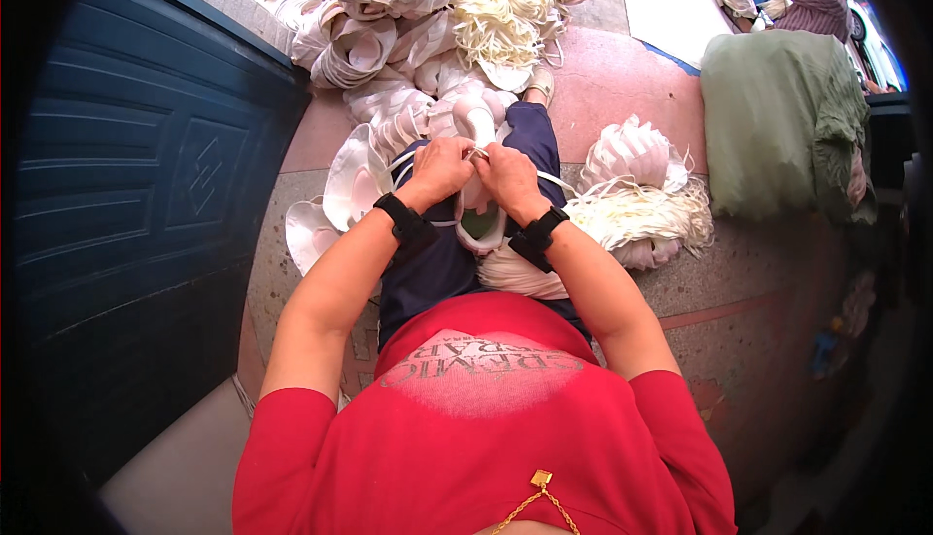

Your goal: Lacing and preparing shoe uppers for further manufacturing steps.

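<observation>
A pale pink and white shoe upper lies between my thighs, its greenish inside showing at the near end. Over its front part my two hands meet, fingertips close together. My left hand is closed in a pinch on a white shoelace. Beside it, my right hand also pinches the lace, whose loose lengths stick out on both sides. The fingers hide just how the lace runs through the upper. Past my hands a white tongue-like piece stands up from the upper.
More shoe uppers are heaped ahead, with a bundle of cream laces on them. Another lace bundle lies right of my leg. A dark blue panelled door stands left, a green covered bulk right. Another person sits far right.
</observation>
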{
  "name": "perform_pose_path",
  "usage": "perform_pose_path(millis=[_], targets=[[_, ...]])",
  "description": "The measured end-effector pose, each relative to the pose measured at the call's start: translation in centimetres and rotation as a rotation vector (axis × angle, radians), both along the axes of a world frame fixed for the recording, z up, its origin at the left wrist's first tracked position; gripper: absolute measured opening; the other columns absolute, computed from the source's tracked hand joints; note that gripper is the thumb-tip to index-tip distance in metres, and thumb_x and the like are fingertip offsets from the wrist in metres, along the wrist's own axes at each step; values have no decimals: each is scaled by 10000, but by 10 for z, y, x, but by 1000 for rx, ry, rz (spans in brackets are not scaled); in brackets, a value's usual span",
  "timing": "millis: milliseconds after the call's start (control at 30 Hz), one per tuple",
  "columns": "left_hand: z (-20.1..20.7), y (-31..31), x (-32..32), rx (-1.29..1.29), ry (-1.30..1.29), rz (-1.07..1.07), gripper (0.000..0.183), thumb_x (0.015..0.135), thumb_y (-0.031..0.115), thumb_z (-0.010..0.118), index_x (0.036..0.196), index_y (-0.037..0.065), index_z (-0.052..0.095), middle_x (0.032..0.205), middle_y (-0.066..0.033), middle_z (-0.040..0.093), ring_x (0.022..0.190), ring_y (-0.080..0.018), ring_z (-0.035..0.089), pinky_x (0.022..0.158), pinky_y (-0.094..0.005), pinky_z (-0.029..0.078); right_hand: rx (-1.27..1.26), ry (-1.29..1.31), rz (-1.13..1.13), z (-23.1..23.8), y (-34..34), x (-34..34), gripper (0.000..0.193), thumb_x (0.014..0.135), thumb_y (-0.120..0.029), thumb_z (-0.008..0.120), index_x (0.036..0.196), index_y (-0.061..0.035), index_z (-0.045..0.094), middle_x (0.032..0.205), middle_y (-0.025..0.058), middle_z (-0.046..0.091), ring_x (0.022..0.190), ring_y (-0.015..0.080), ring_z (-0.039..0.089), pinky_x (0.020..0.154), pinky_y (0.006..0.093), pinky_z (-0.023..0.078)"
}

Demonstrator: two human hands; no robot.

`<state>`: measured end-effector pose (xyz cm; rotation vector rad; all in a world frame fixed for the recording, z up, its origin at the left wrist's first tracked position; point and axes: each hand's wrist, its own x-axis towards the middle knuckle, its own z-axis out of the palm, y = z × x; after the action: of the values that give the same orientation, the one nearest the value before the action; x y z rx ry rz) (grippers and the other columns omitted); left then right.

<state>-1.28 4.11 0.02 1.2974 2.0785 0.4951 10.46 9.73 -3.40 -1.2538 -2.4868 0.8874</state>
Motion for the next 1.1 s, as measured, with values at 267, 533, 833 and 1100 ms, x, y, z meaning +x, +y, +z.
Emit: perform_pose_path(millis=[267,533,833,1100], targets=[[-32,-6,0,324,151,-20,312,625,152,554,926,68,542,973,-109,532,974,-302,463,794,-397,390,197,-158,542,19,8,37,137,766,-134,459,783,-6,505,622,172,583,581,316,595,494,405,461],[11,-20,36,628,358,-317,328,662,95,607,985,84,549,988,-83,529,912,-296,468,790,-394,388,-379,-67,378,70,9,120,209,853,-228,443,812,-25,472,695,221,529,695,394,519,596,439,397],[27,-18,44,376,-357,188,165,811,159,553,838,8,613,641,-42,572,591,-110,509,552,-256,405,-1242,637,-273,77,14,54,254,881,-296,405,704,-123,461,495,-77,310,374,27,231,328,202,186],[26,-25,40,347,-385,259,213,836,194,528,835,-3,607,627,-33,570,569,-93,489,530,-238,386,-949,713,-134,54,-2,33,237,852,-184,518,956,15,593,843,27,537,809,87,497,716,206,385]])
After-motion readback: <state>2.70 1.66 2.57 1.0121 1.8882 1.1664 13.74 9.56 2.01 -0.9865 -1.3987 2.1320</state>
